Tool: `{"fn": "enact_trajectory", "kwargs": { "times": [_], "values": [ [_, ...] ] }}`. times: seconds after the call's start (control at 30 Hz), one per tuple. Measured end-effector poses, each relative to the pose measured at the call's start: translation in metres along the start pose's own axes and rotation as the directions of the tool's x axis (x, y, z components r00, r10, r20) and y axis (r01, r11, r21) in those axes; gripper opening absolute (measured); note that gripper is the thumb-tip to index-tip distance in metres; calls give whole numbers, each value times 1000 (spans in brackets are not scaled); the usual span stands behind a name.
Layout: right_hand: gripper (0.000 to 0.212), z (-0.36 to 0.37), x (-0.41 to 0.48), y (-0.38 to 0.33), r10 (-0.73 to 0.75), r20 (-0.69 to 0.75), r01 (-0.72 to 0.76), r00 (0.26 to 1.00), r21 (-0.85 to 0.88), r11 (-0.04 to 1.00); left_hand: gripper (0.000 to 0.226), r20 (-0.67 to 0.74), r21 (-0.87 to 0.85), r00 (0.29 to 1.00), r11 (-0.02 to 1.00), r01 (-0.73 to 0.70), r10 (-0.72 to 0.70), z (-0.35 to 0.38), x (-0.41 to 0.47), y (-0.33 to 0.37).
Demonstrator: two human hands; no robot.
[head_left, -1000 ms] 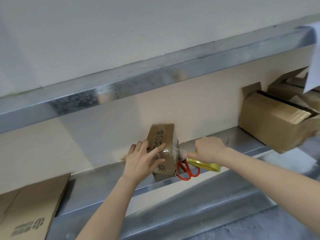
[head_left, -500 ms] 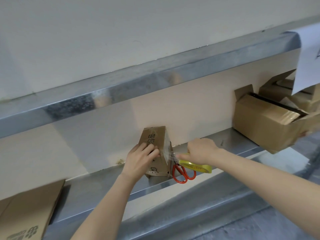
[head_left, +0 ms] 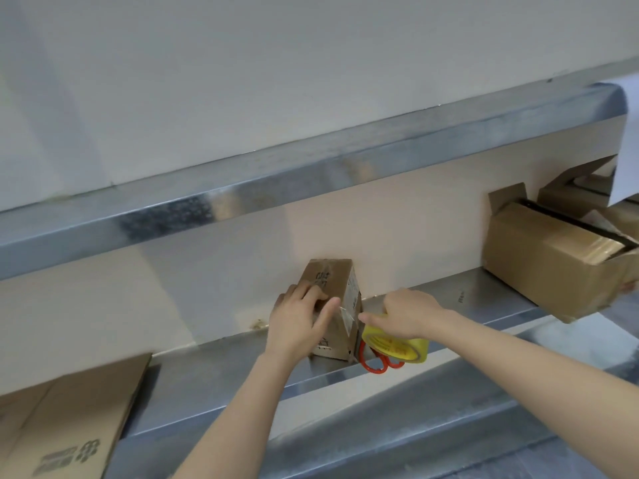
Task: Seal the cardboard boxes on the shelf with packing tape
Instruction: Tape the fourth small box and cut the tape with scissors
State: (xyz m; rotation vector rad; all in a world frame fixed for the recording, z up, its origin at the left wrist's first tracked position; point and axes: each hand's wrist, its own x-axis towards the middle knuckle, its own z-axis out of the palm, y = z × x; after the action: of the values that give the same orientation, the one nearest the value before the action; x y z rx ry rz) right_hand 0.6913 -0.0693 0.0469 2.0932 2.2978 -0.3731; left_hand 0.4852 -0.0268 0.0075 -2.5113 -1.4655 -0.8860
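Carrying shelf (head_left: pixel 449 300): steel, running left to right beneath an upper shelf (head_left: pixel 311 174); the work sits mid-length, at its back edge.
Open box (head_left: pixel 539 267): the largest carton, at the shelf's right end, flaps up, overhanging the front edge, not yet sealed.
Flat cardboard (head_left: pixel 62 420): lying at the left end.
Small box (head_left: pixel 340 281): standing on end mid-shelf, backed to the wall, where it stood a second ago.
Left hand (head_left: pixel 301 323): fingers fairly straight on the box's front face, thumb out toward the right corner, pressing it steady.
Right hand (head_left: pixel 408 312): curled over the tape roll, forefinger stretched to the box's right corner; a second ago it was well clear, now it is just beside the box.
Tape roll (head_left: pixel 394 345): yellow, tilted, just beside the box's right side, near the front edge.
Scissors (head_left: pixel 377 366): orange handles under the roll; whether the hand holds them cannot be told.
Tape strip (head_left: pixel 347 314): clear, short, at the right corner; the taut span seen a second ago has closed up.
Meaning: the strip is likely being wrapped onto the side face, with the cut to follow.
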Motion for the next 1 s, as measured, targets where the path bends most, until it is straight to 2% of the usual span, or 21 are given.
{"fn": "enact_trajectory", "kwargs": {
  "times": [0.13, 0.2, 0.3, 0.4, 0.5, 0.57, 0.63, 0.77, 0.93, 1.0],
  "values": [
    [52, 1, 4, 3, -1, 14, 0, 1000, 64, 998, 29, -183, -166, 958, 968, 189, -219, 4, -12, 12],
    [52, -1, 5, 5, -19, 1, 19, 1000, 113, 993, 16, -246, -269, 893, 912, 310, -376, 3, -25, 18],
    [51, -4, 4, 11, -61, 4, 59, 998, 144, 988, 13, -222, -465, 759, 751, 470, -612, 6, -54, 42],
    [47, -3, 1, 16, -133, 1, 131, 991, 169, 977, 24, -54, -604, 614, 515, 608, -788, 18, -80, 79],
    [46, 1, -2, 22, -213, 12, 209, 977, 155, 966, 31, 263, -654, 566, 287, 700, -781, 36, -82, 124],
    [46, 5, -3, 26, -241, 16, 235, 970, 163, 958, 34, 438, -728, 542, 71, 682, -717, 43, -73, 145],
    [45, 6, -3, 28, -256, 25, 247, 966, 197, 949, 43, 538, -758, 506, -123, 641, -674, 44, -61, 156],
    [44, 7, -1, 33, -281, 3, 272, 960, 246, 930, 51, 622, -763, 428, -386, 518, -656, 45, -45, 165],
    [41, 15, 7, 36, -308, 13, 289, 951, 309, 906, 65, 599, -795, 389, -461, 395, -700, 53, -29, 162],
    [40, 15, 9, 36, -313, 22, 287, 949, 346, 893, 66, 587, -803, 364, -461, 378, -724, 57, -26, 161]
  ]
}}
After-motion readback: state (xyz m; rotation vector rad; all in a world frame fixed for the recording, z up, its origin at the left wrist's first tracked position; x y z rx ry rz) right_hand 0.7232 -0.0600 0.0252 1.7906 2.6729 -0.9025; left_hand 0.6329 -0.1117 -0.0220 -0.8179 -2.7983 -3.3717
